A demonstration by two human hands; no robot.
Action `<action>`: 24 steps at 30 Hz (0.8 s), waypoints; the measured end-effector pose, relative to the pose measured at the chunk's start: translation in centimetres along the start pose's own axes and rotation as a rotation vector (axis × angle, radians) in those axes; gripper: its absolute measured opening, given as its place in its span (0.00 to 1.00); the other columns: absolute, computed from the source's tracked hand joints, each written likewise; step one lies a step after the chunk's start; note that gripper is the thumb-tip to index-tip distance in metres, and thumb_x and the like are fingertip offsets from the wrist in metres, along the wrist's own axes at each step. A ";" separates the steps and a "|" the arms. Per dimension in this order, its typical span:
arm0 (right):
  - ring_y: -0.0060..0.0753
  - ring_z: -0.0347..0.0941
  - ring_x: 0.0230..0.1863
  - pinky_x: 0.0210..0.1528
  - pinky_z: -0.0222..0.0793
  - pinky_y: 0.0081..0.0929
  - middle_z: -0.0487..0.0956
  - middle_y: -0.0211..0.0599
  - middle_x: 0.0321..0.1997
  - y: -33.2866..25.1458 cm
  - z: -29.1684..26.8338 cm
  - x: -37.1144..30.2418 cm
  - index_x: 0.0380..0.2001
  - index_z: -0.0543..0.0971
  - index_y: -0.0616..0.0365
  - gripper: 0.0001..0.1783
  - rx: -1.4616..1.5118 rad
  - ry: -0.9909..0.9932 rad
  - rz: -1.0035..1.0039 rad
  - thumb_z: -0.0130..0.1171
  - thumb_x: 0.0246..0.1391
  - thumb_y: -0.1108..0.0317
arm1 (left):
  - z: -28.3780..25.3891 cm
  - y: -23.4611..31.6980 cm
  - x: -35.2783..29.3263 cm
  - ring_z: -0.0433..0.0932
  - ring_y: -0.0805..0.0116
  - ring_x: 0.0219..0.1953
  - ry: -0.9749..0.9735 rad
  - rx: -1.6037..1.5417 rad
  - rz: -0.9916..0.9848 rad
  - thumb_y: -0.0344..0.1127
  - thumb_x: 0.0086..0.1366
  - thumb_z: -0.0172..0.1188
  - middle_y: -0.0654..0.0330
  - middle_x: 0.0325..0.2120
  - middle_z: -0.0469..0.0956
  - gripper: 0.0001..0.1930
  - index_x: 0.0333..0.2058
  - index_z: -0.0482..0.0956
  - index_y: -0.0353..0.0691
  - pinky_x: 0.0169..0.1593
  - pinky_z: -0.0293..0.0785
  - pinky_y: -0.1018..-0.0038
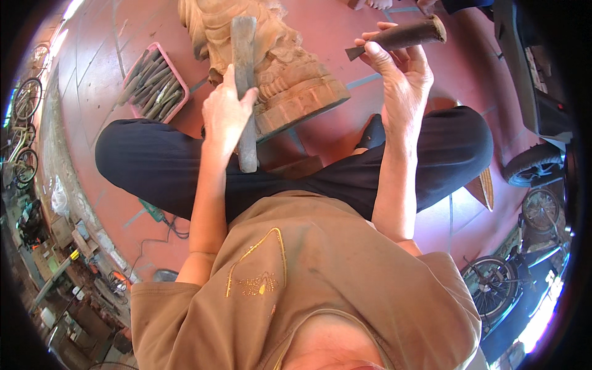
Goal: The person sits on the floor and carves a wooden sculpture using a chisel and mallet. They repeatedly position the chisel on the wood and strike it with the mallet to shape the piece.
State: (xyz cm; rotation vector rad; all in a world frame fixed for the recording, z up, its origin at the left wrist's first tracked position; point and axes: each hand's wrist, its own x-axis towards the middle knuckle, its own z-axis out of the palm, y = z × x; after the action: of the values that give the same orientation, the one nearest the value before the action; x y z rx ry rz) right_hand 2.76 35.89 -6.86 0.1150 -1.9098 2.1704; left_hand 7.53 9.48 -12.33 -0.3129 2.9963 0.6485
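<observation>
My left hand (227, 116) is closed round a long grey wooden bar (244, 52), which stands nearly lengthwise in front of me, its lower end over my lap. In my raised right hand (404, 77) is a wood chisel (410, 35), gripped between thumb and fingers. Its short flared blade points left, and the dark handle ends in a frayed, pale butt at the right. Between my hands, a brown carved wooden figure (302, 83) lies on the floor with its flat base toward me. The chisel is apart from the carving.
A pink basket (185, 83) full of chisels sits left of the carving on the red tiled floor (98, 154). A green corded tool (153, 211) lies by my left knee. Bicycles (26, 98) and clutter line the left; wheeled vehicles (493, 280) stand right. Another person's hand (425, 6) shows at the top.
</observation>
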 end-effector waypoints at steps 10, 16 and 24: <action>0.35 0.83 0.46 0.54 0.77 0.30 0.85 0.45 0.44 -2.1 0.9 0.7 0.53 0.77 0.68 0.21 0.158 0.115 0.104 0.68 0.57 0.79 | -19.2 -11.9 -1.8 0.80 0.72 0.40 0.830 -0.546 -0.214 0.28 0.69 0.62 0.59 0.41 0.83 0.16 0.54 0.79 0.33 0.45 0.78 0.75; 0.49 0.83 0.50 0.57 0.82 0.47 0.83 0.50 0.46 -0.5 1.0 1.7 0.56 0.76 0.66 0.21 -0.028 0.124 0.115 0.65 0.61 0.75 | -9.0 -20.5 -5.6 0.81 0.71 0.43 0.360 -0.542 -0.689 0.29 0.70 0.61 0.58 0.42 0.83 0.17 0.55 0.79 0.33 0.47 0.78 0.75; 0.49 0.80 0.54 0.59 0.78 0.48 0.81 0.49 0.48 2.4 2.0 3.4 0.57 0.72 0.64 0.26 -0.036 0.040 0.331 0.69 0.58 0.71 | 2.7 -9.4 -5.7 0.81 0.71 0.43 -0.546 -0.276 -0.624 0.31 0.71 0.61 0.58 0.42 0.83 0.17 0.56 0.78 0.35 0.47 0.77 0.75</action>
State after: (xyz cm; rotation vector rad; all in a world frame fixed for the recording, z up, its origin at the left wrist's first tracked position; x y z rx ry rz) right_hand -1.29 34.14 -8.21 -0.2676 -2.0658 2.3157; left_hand 15.17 3.27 -18.04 -0.8719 2.1246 0.8832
